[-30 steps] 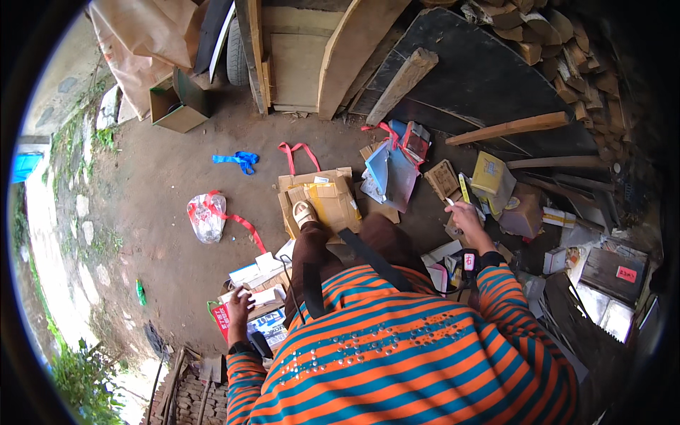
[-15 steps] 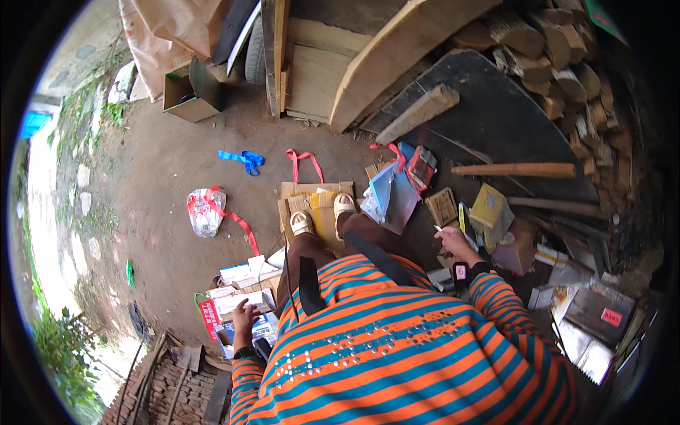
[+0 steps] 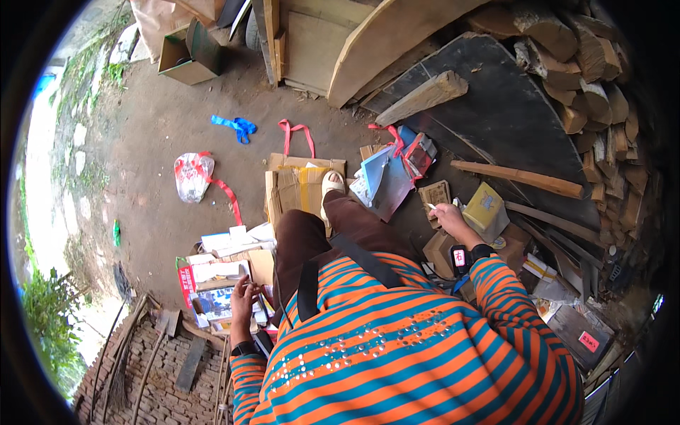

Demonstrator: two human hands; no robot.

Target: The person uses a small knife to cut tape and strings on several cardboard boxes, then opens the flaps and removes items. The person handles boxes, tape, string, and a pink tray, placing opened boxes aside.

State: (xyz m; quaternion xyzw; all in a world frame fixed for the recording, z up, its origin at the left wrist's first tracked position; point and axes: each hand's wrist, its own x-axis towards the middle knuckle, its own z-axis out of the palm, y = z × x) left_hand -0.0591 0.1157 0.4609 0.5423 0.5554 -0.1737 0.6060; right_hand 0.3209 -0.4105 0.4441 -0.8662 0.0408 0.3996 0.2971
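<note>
My left hand (image 3: 244, 299) hangs beside my left thigh, above a pile of flattened boxes and papers (image 3: 225, 271). Its fingers are loosely apart and I see nothing held in them. On the other side, my right hand (image 3: 449, 217) is closed on a small white stick (image 3: 431, 206) that pokes out past the fingertips. Below that hand lies a brown cardboard box (image 3: 440, 252), and close by is a yellow box (image 3: 484, 205). One sandal (image 3: 333, 182) rests on a flattened carton with yellow tape (image 3: 289, 193); my other foot is hidden behind my bent knee.
Blue and pink folders (image 3: 386, 180) with a red strap lie ahead. A clear plastic bag (image 3: 193, 178), a blue ribbon (image 3: 236, 129) and an open carton (image 3: 190, 58) are on the dirt ground. Stacked firewood (image 3: 567, 64) and a leaning beam (image 3: 423, 98) stand right.
I have moved forward: ground objects shift in view. My left knee has come up, hiding that foot. My left hand has lowered over the boxes, and my right hand keeps the white stick.
</note>
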